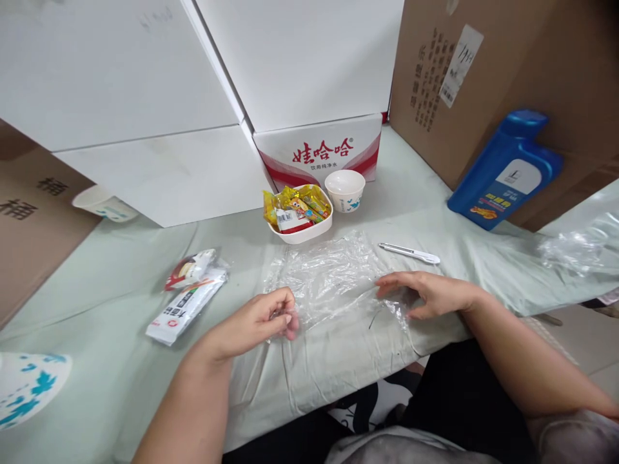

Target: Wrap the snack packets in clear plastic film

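A crumpled clear plastic film lies spread on the cloth in front of me. At its left edge my left hand is closed, fingers curled and thumb against them, with the film's border between them. My right hand rests at the film's right edge, thumb and fingers apart. Just beyond that hand lies a white utility knife. Behind the film stands a white bowl filled with yellow and red snack packets. Beside it is a white paper cup with blue print.
Wrapped packets lie to the left. Paper cups stand at the far left and by the boxes. A blue bottle leans near a brown carton. White boxes line the back; loose plastic lies right.
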A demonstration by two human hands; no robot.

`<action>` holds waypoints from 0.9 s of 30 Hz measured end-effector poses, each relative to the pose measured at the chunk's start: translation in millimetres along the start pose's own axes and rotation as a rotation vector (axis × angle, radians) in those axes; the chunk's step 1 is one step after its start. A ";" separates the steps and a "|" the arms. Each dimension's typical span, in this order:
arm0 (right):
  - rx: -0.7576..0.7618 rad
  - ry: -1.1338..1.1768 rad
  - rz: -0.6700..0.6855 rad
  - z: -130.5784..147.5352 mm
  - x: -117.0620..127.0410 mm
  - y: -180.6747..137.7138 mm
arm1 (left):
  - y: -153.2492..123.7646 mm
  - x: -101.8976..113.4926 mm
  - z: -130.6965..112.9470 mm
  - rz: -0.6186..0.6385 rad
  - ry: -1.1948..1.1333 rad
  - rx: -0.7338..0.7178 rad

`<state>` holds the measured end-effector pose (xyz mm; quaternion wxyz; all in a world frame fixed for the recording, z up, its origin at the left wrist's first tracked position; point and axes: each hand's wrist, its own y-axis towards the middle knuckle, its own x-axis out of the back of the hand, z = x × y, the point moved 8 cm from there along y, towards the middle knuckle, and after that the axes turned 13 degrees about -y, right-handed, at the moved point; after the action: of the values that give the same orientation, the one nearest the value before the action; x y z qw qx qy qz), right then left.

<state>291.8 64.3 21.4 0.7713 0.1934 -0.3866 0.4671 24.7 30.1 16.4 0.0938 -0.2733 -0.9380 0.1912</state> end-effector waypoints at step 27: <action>-0.545 -0.147 -0.491 -21.8 2.0 26.1 | 8.8 46.4 1.0 -0.470 0.233 -0.091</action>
<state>278.7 92.6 7.6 0.8538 0.1010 -0.4930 0.1331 -10.0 62.0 15.2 0.2305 -0.0721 -0.9663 0.0891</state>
